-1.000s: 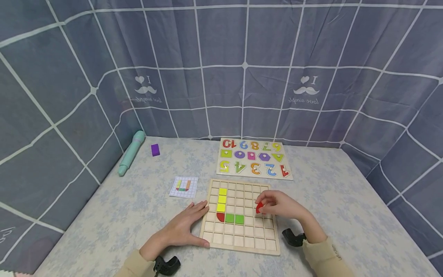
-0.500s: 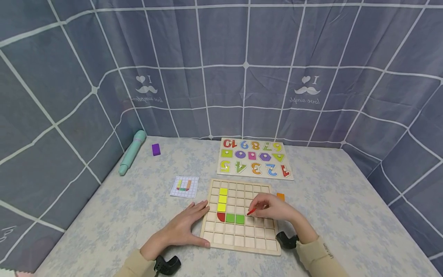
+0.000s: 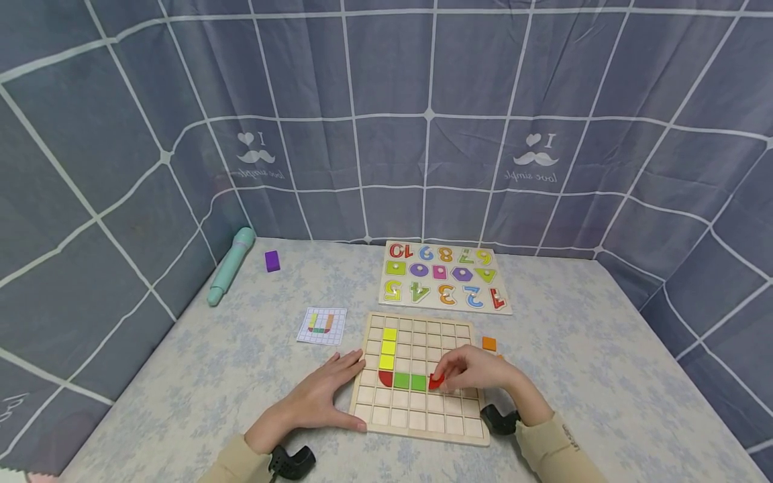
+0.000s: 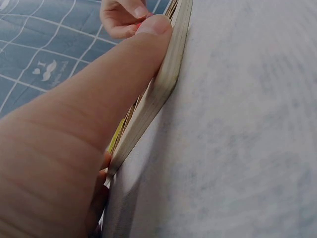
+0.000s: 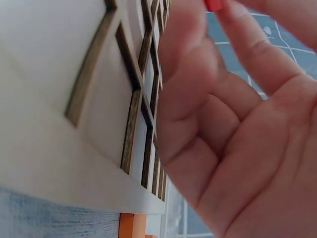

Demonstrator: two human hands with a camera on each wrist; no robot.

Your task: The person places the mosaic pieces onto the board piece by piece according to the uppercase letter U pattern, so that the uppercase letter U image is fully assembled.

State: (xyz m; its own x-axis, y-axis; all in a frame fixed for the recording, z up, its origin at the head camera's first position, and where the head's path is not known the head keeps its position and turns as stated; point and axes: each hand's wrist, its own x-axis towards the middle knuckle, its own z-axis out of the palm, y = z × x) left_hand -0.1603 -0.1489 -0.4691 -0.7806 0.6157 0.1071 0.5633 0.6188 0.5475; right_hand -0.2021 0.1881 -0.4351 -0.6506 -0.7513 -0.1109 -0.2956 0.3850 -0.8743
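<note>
My right hand [image 3: 474, 369] pinches a red quarter-round tile [image 3: 435, 382] over the wooden grid board [image 3: 423, 436], right beside a row of two green tiles [image 3: 409, 382]. In the right wrist view, a bit of the red tile [image 5: 214, 5] shows between the fingertips. Three yellow tiles [image 3: 388, 348] stand in a column, with another red quarter-round tile [image 3: 385, 378] below them in the corner of the pattern. Along the board's left edge rests my left hand [image 3: 323, 396], fingers extended and thumb spread. Its thumb [image 4: 156, 25] touches the board's side in the left wrist view.
A pattern card [image 3: 322, 326] lies left of the board. Behind stands a number-and-shape puzzle [image 3: 445, 278]. Orange tiles [image 3: 489, 343] lie at the board's right, one partly hidden by the hand. A purple block [image 3: 272, 261] and a teal tube [image 3: 231, 266] are at back left.
My right hand has moved left across the board with the red quarter-round tile, then lowered it beside the green tiles. The orange tiles came into view. My left hand has stayed put.
</note>
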